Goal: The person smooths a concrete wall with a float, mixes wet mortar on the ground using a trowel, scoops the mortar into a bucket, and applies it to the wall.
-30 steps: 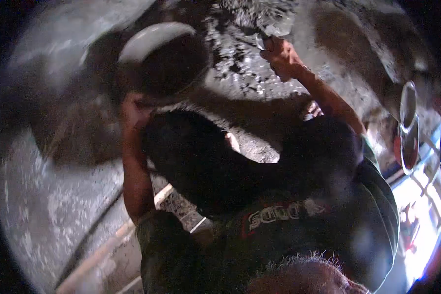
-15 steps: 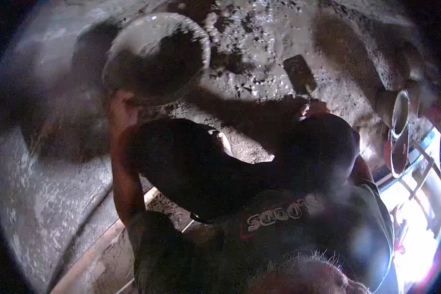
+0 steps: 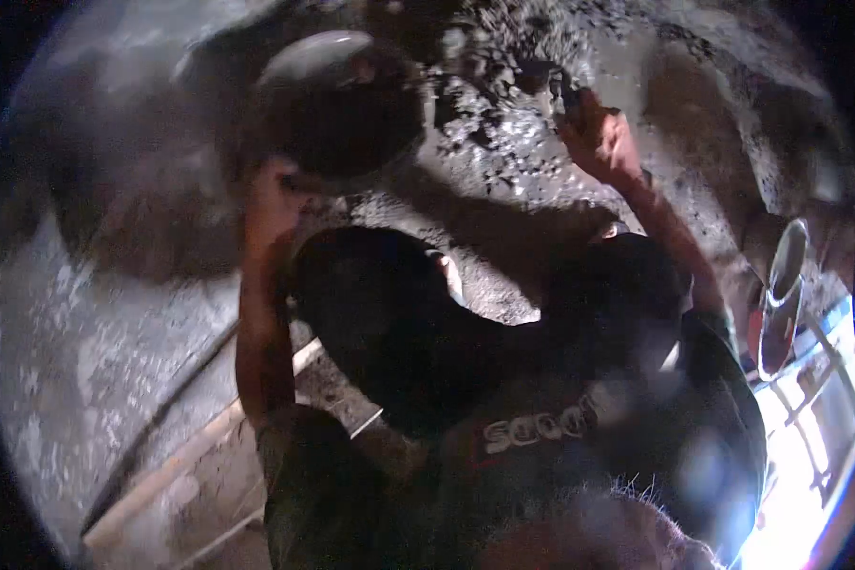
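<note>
My left hand is closed on the near rim of a round bowl, whose inside is mostly in dark shadow. To the right, my right hand is wrapped round the handle of a trowel. The trowel's dark blade lies against wet grey mortar on the ground. Both of my knees are bent between my arms.
Two round-rimmed containers stand at the right, near a bright opening. A wooden strip runs along the lower left beside a mottled grey surface. Rough ground shows between my legs.
My right hand has moved up and away from beside the right knee, carrying the trowel into the mortar. The bowl and my left hand have shifted slightly right in view since the middle frame.
</note>
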{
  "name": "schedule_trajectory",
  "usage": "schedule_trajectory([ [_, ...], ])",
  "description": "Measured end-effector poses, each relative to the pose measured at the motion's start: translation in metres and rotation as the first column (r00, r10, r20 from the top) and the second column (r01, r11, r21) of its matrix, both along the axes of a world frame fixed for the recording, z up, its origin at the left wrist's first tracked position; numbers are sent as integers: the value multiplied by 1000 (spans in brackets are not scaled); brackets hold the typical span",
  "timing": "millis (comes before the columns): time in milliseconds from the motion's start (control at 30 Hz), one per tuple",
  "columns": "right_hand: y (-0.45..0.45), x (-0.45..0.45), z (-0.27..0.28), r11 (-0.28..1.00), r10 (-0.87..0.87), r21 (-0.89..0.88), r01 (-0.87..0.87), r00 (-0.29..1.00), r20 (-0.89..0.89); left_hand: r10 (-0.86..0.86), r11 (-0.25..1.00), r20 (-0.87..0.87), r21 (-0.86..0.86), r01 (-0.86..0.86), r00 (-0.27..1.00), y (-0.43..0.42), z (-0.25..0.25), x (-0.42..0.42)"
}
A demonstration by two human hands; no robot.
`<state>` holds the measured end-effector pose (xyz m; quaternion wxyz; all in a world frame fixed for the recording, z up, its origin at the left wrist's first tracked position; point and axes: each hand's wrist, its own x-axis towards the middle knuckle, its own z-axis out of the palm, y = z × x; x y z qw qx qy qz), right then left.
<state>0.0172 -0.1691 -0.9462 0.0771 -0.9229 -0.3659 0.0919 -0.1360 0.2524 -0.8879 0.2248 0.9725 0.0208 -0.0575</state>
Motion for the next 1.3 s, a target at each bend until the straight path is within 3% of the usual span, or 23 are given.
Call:
schedule_trajectory([
  [33, 9, 7, 29, 955, 7, 297, 14, 998, -68, 240, 942, -143, -207, -266, 960, -4, -1, 8],
  [100, 25, 20, 52, 970, 142, 195, -148, 989, 48, 420, 773, -316, -368, -518, 851, -31, 12, 32],
  [167, 36, 37, 97, 956, 288, -56, -289, 957, -24, 650, -65, -634, -596, -800, 419, -70, 49, 63],
  [200, 37, 44, 119, 959, 276, -59, -278, 961, -31, 642, -58, -639, -592, -804, 424, -73, 60, 67],
  [233, 36, 50, 136, 934, 357, -5, -358, 931, 80, 491, 671, -171, -551, -496, 854, -76, 68, 68],
  [267, 37, 54, 153, 897, 427, 36, -441, 884, 192, -65, 989, 158, -120, 84, 985, -79, 78, 69],
  [300, 41, 63, 165, 902, 417, 36, -430, 890, 185, 189, 701, -202, -658, -276, 961, -94, 80, 78],
  [333, 48, 75, 174, 887, 414, 100, -450, 873, 259, 391, 31, -549, -794, -607, 739, -108, 83, 87],
  [400, 50, 92, 204, 871, 397, 161, -465, 857, 327, 594, 101, -489, -742, -663, 638, -162, 134, 104],
  [500, 42, 107, 234, 952, 290, -110, -285, 957, 26, 500, 91, -451, -822, -563, 739, -177, 124, 108],
  [567, 28, 99, 275, 725, 520, -354, -591, 806, -282, 508, 129, -393, -845, -519, 767, -200, 137, 118],
  [633, -14, 97, 276, 733, 526, -194, -651, 725, -444, 494, 226, -361, -825, -518, 791, -239, 224, 140],
  [667, -34, 95, 294, 778, 484, -130, -615, 717, -502, 450, 168, -498, -768, -618, 741, -251, 235, 140],
  [767, -83, 82, 342, 863, 487, -38, -503, 850, -201, 375, 101, -569, -760, -642, 732, -279, 128, 88],
  [800, -77, 80, 380, 891, 353, -214, -401, 907, -230, 160, 223, -329, -906, -359, 931, -289, 124, 78],
  [833, -71, 77, 418, 865, 224, -400, -302, 947, -231, 223, 368, -322, -846, -385, 920, -303, 185, 98],
  [900, -88, 72, 427, 928, 225, -259, -269, 956, -187, 338, 547, -453, -619, -563, 825, -321, 298, 134],
  [967, -116, 66, 439, 941, 258, -167, -293, 944, -204, 364, 606, -592, -436, -665, 719, -333, 385, 155],
  [1000, -124, 61, 452, 946, 244, -163, -281, 946, -215, 319, 595, -582, -492, -636, 748, -335, 407, 163],
  [1067, -127, 48, 490, 971, 125, -186, -154, 980, -156, 403, 584, -428, -561, -587, 809, -343, 413, 155],
  [1100, -129, 45, 491, 971, 147, -152, -182, 965, -219, 475, 438, -515, -565, -699, 714, -354, 399, 146],
  [1200, -163, 44, 413, 936, 334, -68, -346, 932, -143, 386, 482, -521, -590, -648, 762, -337, 442, 155],
  [1300, -147, 74, 468, 959, 285, 1, -285, 958, 29, 477, 529, -527, -467, -709, 703, -335, 445, 145],
])
